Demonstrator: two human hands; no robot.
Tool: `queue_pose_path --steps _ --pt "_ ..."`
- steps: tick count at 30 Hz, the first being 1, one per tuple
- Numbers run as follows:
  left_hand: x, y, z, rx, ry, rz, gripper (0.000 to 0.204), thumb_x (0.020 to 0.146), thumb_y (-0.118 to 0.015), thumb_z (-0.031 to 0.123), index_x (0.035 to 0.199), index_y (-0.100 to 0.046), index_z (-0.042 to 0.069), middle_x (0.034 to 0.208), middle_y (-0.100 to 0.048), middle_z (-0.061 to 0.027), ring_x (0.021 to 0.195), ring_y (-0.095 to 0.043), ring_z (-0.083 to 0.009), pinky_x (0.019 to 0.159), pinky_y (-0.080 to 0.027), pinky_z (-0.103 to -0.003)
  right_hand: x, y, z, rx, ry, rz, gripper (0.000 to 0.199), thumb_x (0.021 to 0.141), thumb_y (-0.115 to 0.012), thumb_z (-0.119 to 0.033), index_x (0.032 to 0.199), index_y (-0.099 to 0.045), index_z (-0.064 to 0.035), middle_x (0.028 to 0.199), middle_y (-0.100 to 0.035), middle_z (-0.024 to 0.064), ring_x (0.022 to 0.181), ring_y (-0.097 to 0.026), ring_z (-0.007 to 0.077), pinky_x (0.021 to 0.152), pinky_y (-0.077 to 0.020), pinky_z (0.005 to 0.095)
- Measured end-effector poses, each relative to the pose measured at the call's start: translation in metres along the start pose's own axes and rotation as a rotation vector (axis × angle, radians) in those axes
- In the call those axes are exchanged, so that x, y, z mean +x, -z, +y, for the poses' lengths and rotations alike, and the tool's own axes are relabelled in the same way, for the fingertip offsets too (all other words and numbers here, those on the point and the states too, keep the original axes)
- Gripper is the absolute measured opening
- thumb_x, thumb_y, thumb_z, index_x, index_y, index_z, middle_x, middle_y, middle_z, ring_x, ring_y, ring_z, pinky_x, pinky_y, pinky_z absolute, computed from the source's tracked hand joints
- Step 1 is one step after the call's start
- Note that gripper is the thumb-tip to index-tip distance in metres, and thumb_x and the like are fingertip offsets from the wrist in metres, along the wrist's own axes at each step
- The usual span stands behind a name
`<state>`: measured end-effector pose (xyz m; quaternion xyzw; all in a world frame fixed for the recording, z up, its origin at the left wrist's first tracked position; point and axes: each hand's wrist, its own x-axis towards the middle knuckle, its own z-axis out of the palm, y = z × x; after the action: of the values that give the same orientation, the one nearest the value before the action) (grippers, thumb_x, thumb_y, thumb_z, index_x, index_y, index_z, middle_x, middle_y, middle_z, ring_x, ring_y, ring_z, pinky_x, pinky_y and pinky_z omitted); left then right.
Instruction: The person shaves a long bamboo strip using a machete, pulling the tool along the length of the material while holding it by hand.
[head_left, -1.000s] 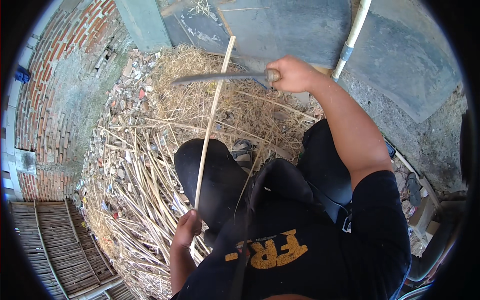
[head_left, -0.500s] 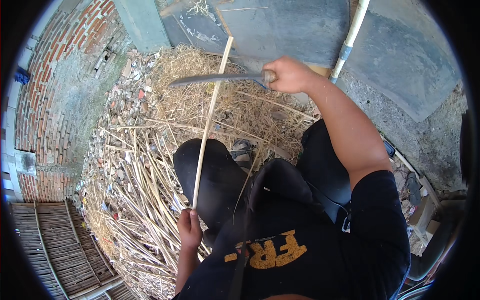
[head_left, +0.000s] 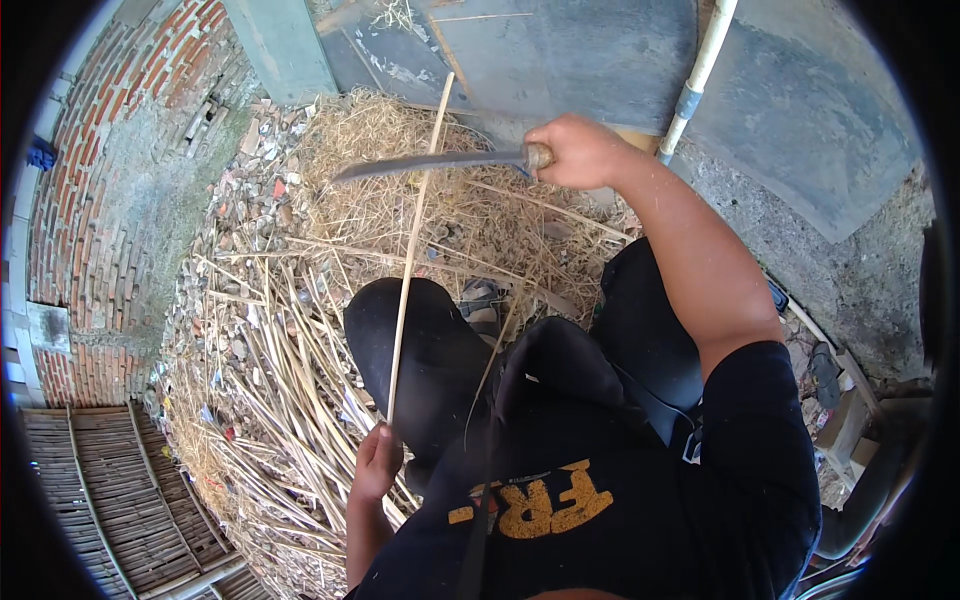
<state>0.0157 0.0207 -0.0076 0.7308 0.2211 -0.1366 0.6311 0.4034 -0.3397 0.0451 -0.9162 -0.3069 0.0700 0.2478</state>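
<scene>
My left hand [head_left: 377, 462] is closed round the near end of a long pale bamboo strip [head_left: 409, 265], which slants up and away past my left knee. In my right hand [head_left: 572, 152] is the wooden handle of a machete [head_left: 430, 164], my fingers wrapped round it. The long dark blade points left and crosses the strip near its far end. Whether blade and strip touch, I cannot tell. Beneath them lies a heap of thin shavings [head_left: 350, 135].
Many split bamboo strips [head_left: 290, 400] lie on rubble to my left. Beyond stands a brick wall [head_left: 100, 180]; a woven bamboo panel [head_left: 110, 490] is at lower left. A grey board [head_left: 580, 60] and a pale pipe [head_left: 705, 70] rise ahead.
The strip has turned in my left hand and now shows a narrower side, its far end slightly further left. The machete blade has shifted slightly, its tip a little lower and further left.
</scene>
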Motion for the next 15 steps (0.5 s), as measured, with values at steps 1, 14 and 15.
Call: queue_pose_path --steps 1,14,15 --pt "0.0 0.002 0.0 -0.004 0.01 -0.025 0.039 0.107 -0.04 0.04 0.084 -0.052 0.011 0.059 -0.041 0.004 0.048 -0.034 -0.006 0.044 -0.026 -0.024 -0.003 0.0 -0.009 -0.003 0.002 -0.002 0.019 0.075 -0.065 -0.013 0.094 -0.069 -0.0118 0.083 -0.069 0.0138 0.082 -0.068 0.0325 0.074 -0.0523 0.0464" --pt "0.011 0.032 -0.011 -0.297 0.21 -0.218 0.036 0.101 -0.054 0.044 0.084 -0.053 0.012 0.059 -0.037 0.0044 0.049 -0.029 -0.0065 0.045 -0.021 -0.024 -0.004 0.012 0.006 0.137 -0.051 0.028 0.018 0.081 -0.07 -0.016 0.096 -0.069 -0.007 0.08 -0.067 0.0161 0.076 -0.066 0.0285 0.071 -0.0516 0.0407" --pt "0.012 0.032 -0.012 -0.325 0.207 -0.237 0.036 0.101 -0.055 0.044 0.084 -0.053 0.012 0.06 -0.038 0.004 0.049 -0.029 -0.0067 0.045 -0.021 -0.024 -0.005 0.012 0.005 0.135 -0.052 0.029 0.018 0.081 -0.07 -0.016 0.096 -0.069 -0.007 0.08 -0.067 0.0161 0.076 -0.066 0.0285 0.071 -0.0516 0.0407"
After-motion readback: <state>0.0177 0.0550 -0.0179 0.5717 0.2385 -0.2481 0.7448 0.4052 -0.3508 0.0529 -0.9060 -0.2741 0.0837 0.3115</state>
